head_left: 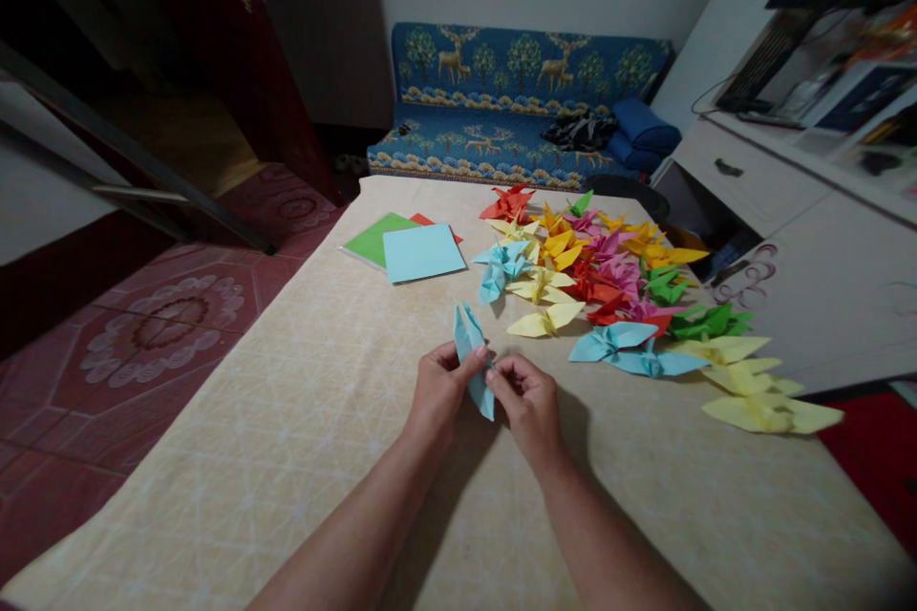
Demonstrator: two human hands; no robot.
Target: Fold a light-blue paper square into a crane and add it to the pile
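Observation:
A folded light blue paper piece (469,334), long and pointed at its ends, is held over the table between both hands. My left hand (442,389) pinches its middle from the left, the thumb lying across it. On the right side, my right hand (526,398) grips its edge between thumb and curled fingers. Beyond the hands lie flat square sheets: a light blue one (424,253) on top, with a green one (376,239) and a red one partly under it. Several folded paper cranes (608,267) in red, orange, yellow, pink, green and blue spread over the right side.
The table (287,420) has a pale patterned cloth. Behind it stands a blue sofa (487,134) with dark clothing and a blue bundle. A white cabinet (774,181) is at the right; a red door and a metal frame are at the left.

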